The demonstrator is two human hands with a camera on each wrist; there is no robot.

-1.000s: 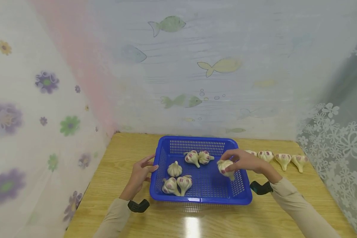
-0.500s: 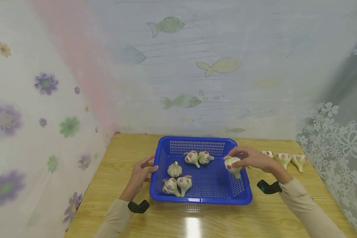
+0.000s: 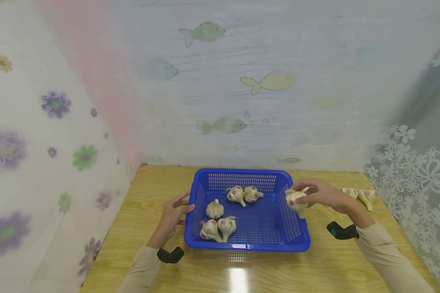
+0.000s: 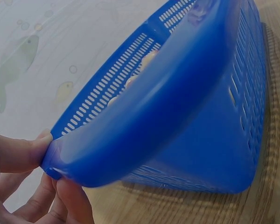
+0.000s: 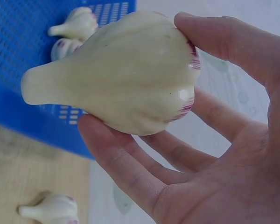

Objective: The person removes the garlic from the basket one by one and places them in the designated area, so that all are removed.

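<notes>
A person's right hand (image 3: pixel 324 195) holds one garlic (image 3: pixel 295 201) over the right edge of the blue basket (image 3: pixel 242 247). The fingers (image 5: pixel 123 161) and thumb curl round the fat part, with the thumb on one side and the fingers on the other. The thin stem pokes out free, and in the big picture it tips down. You cannot tell if this garlic touches the basket edge.

The left hand (image 3: pixel 171 217) pinches the left edge of the basket. Its thumb is on top and its other fingers are bent under the rim.

Inside the basket lie five more garlics. Two sit side by side near the back (image 3: pixel 243 195), two sit close together at the front left (image 3: pixel 218 229), and one is just behind those two (image 3: pixel 215 209).

On the desk (image 3: pixel 271 272), to the right of the basket, more garlics (image 3: pixel 368 198) lie in a row, partly hidden by the right hand. The person wears light sleeves (image 3: pixel 392 254), and a black thing (image 3: pixel 342 230) is at each wrist. Behind the desk is a pale wall (image 3: pixel 161 138) with fish (image 3: pixel 227 125) on it
</notes>
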